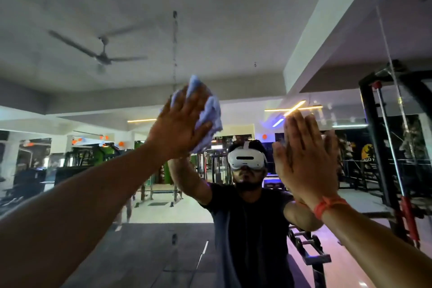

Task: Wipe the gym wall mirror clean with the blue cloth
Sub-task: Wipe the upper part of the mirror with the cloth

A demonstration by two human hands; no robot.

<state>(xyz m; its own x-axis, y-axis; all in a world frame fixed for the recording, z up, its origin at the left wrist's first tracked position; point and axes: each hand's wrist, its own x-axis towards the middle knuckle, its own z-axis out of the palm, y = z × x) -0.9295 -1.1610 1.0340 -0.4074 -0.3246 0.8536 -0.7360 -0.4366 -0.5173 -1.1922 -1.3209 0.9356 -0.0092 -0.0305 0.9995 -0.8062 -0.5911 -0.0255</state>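
The wall mirror [233, 30] fills the view straight ahead and reflects the gym behind me. My left hand [180, 124] is raised high and presses the crumpled blue cloth [210, 114] flat against the glass, fingers straight over it. The cloth bulges out above and to the right of the palm. To the right, my right hand [306, 154] lies flat on the mirror with straight fingers, holding nothing; an orange band circles its wrist. Both hands meet their own reflections in the glass.
A black and red weight rack [383, 159] stands close on the right. A dumbbell rack [308, 248] sits low at the mirror's foot. A vertical seam [174, 54] splits the mirror panels. A ceiling fan [102, 54] shows in the reflection.
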